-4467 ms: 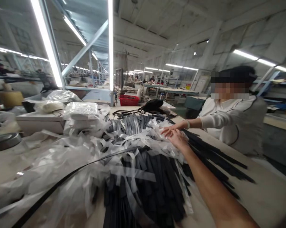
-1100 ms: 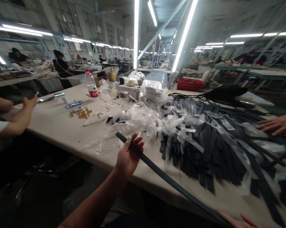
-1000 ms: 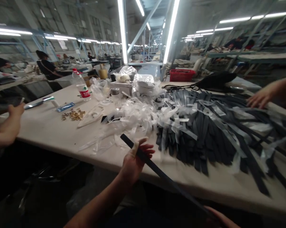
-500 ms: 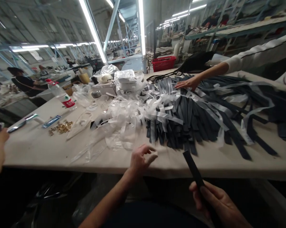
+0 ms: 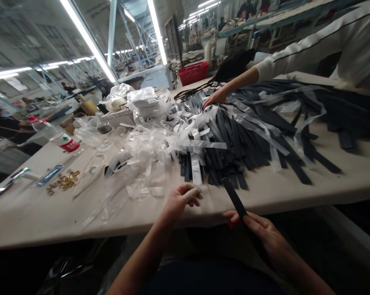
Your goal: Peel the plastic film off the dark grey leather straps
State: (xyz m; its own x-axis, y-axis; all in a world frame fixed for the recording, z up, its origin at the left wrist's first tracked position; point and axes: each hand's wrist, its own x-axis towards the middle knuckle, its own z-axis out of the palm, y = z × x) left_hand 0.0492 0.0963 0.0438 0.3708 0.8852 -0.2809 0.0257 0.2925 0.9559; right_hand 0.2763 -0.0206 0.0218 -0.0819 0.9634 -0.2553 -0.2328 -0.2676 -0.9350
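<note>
My right hand [image 5: 258, 231] grips a long black strap [image 5: 233, 196] just below the near table edge, the strap's end pointing up toward the pile. My left hand [image 5: 180, 200] hovers at the table edge with fingers curled in a loose pinch, a bandage on one finger; nothing shows in it. Ahead lies a big heap of black straps [image 5: 249, 139] mixed with clear plastic strips [image 5: 150, 155]. A co-worker's hand [image 5: 214, 97] in a white sleeve rests on the far side of the heap.
The beige table [image 5: 43, 213] carries a water bottle [image 5: 62, 139], small brass fittings [image 5: 63, 181], a blue packet [image 5: 49, 175], bagged white boxes [image 5: 135, 104] and a black bag [image 5: 234, 65]. A red basket [image 5: 193, 73] stands behind. Other people work at far tables.
My left hand let go of the strap and my right hand now holds it near its end, lower and closer to me. The view swung right; the co-worker's hand reached onto the heap.
</note>
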